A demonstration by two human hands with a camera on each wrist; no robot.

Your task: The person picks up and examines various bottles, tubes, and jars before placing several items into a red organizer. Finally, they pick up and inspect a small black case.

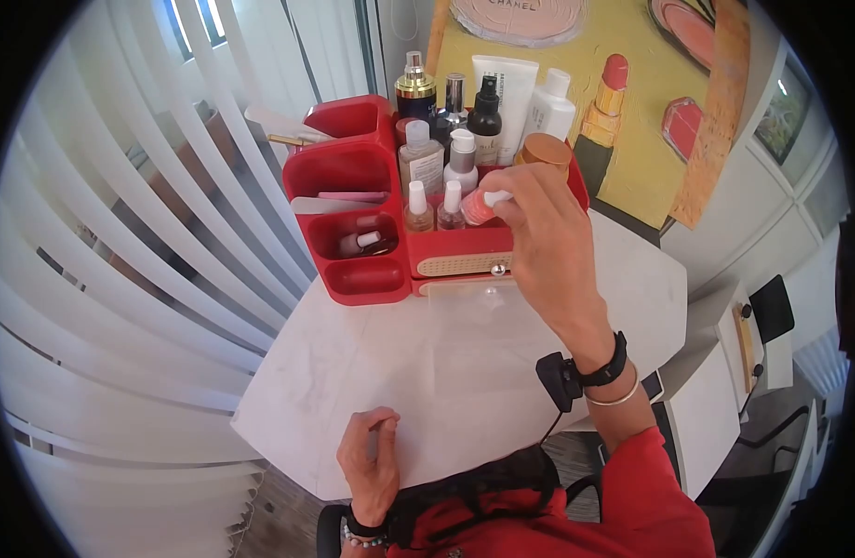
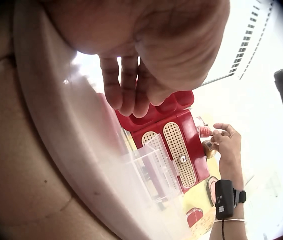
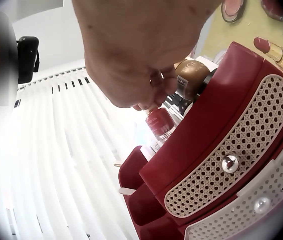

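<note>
My right hand [image 1: 550, 244] pinches a nail polish bottle [image 1: 478, 210] by its white cap. The bottle is pinkish red and tilted, held over the front row of a red cosmetics organizer [image 1: 460, 244]. Just left of it stand two clear nail polish bottles [image 1: 418, 212] with white caps. In the right wrist view the red bottle [image 3: 160, 122] hangs below my fingertips, above the organizer's rim. My left hand [image 1: 370, 458] is near the table's front edge with loosely bent fingers and nothing in it.
Behind the bottles stand a white tube [image 1: 504, 102], a black spray bottle [image 1: 484, 123] and a brown-lidded jar [image 1: 546, 153]. A clear drawer [image 1: 488, 358] sticks out from the organizer's base over the white table [image 1: 307, 372]. Vertical blinds [image 1: 120, 232] hang at the left.
</note>
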